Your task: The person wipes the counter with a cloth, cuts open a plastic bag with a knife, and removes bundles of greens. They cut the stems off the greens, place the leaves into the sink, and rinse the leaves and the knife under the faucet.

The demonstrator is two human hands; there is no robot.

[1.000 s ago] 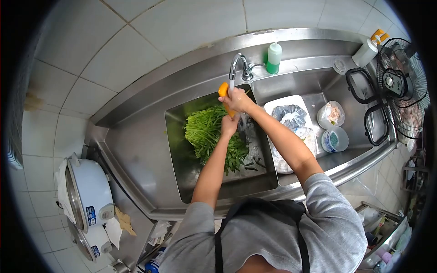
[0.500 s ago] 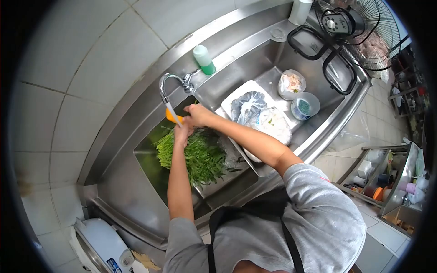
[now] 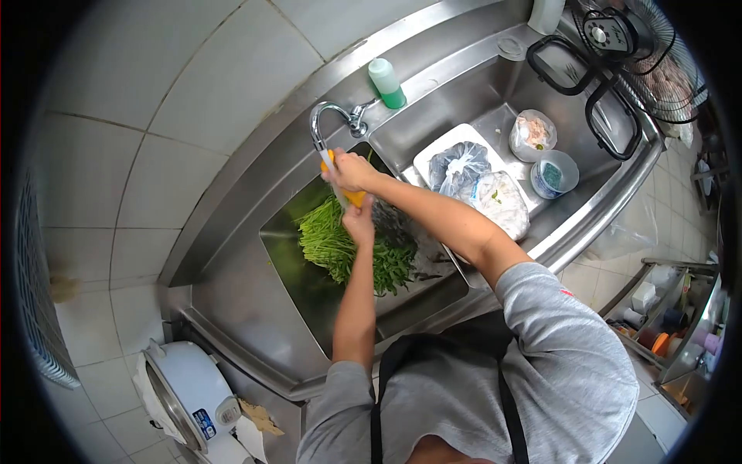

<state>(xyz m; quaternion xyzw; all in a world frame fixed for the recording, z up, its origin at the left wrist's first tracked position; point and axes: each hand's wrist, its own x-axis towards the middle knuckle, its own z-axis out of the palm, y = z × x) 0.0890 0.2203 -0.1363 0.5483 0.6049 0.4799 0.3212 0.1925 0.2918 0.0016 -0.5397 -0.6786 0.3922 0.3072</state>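
Note:
Under the faucet (image 3: 328, 116), a long orange vegetable that looks like a carrot (image 3: 355, 196) is held in the running water. My left hand (image 3: 359, 223) is closed around its lower end. My right hand (image 3: 350, 172) is wrapped over its upper part, near the spout, and hides much of it. Below both hands, a big bunch of leafy green stalks (image 3: 328, 243) lies in the left sink basin (image 3: 297, 298). Clear plastic is partly visible beside the greens, behind my forearm.
In the right basin stand a white tray (image 3: 427, 158) with a knotted plastic bag (image 3: 459, 166), a white bag (image 3: 501, 203) and two tubs (image 3: 533, 134). A green soap bottle (image 3: 387, 83) stands behind the faucet. A fan (image 3: 618, 35) is at far right, a rice cooker (image 3: 182, 387) at lower left.
My right hand has moved up along the orange vegetable toward the spout, while my left hand now grips its lower end. The whole view has shifted, moving the scene rightward.

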